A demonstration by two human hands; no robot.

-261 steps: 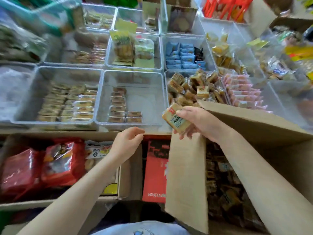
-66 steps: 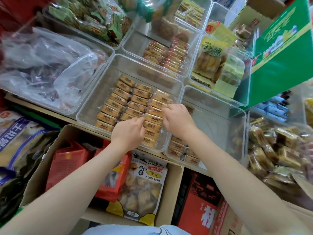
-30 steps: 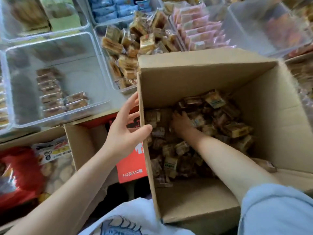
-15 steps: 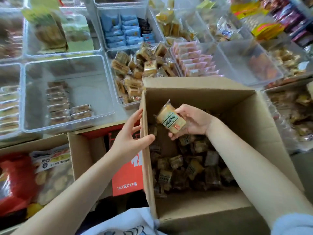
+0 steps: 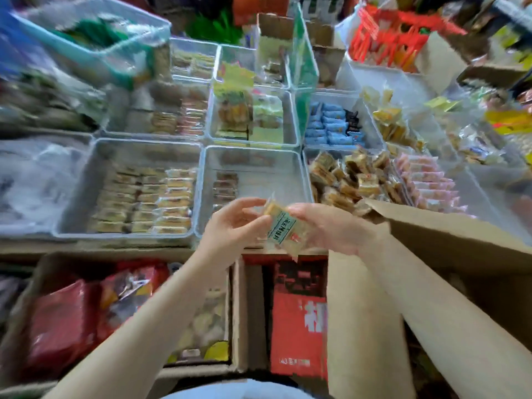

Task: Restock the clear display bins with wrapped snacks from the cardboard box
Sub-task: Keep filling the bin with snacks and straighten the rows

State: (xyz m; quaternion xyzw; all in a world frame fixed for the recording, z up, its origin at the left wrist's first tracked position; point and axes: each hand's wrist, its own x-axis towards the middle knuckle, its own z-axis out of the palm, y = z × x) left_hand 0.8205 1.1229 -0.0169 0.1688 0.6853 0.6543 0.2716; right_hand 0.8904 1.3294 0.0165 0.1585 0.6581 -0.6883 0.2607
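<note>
— Where is the wrapped snack (image 5: 283, 230) right now?

— Held between both hands, in front of the near rim of the middle clear bin (image 5: 253, 156) and just left of the cardboard box (image 5: 449, 243).

— Which way does it point?

— Its long axis runs on a diagonal, upper left to lower right. The crimped clear end of the wrapper sticks up toward the bin; the other end dips toward the person.

— And the grip?

— The right hand (image 5: 331, 228) curls its fingers round the lower right end. The left hand (image 5: 233, 226) pinches the upper left end with curled fingertips.

— What is it made of?

— A pale tan rectangular block in glossy clear film, with a teal label along its length. The print is too blurred to read.

— The bin?

— Rigid clear plastic, rounded corners, with a short column of brown wrapped bars (image 5: 226, 187) on its left side. The bin to the right (image 5: 306, 156) holds a loose heap of similar tan packs. The box is plain brown corrugated card, flap open.
</note>
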